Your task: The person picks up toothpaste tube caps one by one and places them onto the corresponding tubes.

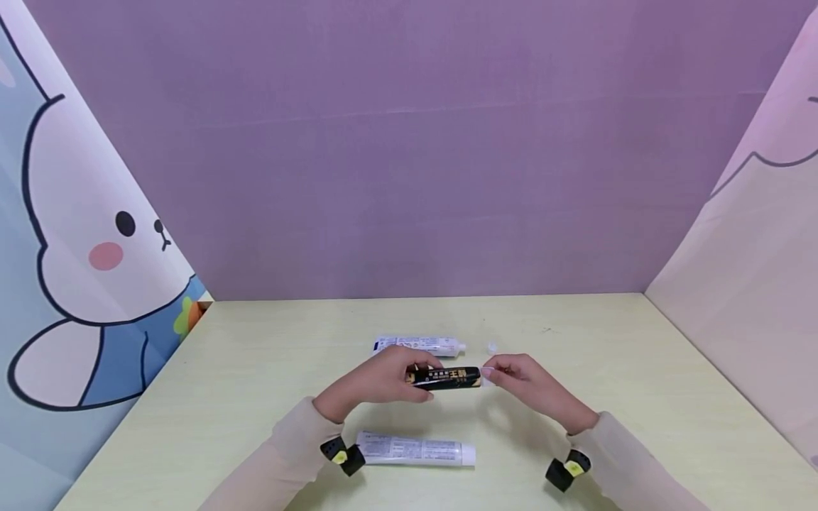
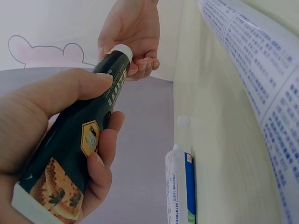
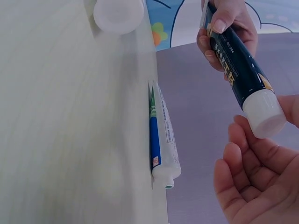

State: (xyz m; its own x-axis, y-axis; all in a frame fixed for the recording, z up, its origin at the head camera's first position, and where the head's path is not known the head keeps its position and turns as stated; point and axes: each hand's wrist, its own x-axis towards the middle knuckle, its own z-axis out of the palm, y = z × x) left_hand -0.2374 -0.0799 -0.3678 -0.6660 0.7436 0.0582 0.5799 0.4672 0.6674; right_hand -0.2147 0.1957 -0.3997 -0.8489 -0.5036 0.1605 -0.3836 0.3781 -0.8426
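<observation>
Above the surface (image 1: 255, 369), the left grip (image 1: 383, 376) curled round the black tube (image 1: 450, 378); the right grip (image 1: 530, 383) appeared to pinch its white cap (image 3: 265, 113).

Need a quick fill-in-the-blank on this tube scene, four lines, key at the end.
1. The dark tube is gripped by the ____ hand.
2. The right hand pinches the dark tube's cap, whose colour is ____.
3. On the table, the uncapped tube lies ____ from the head camera than the capped tube.
4. Counting the held one, the number of tubes in the scene is ____.

Missing words: left; white; farther; three.
</observation>
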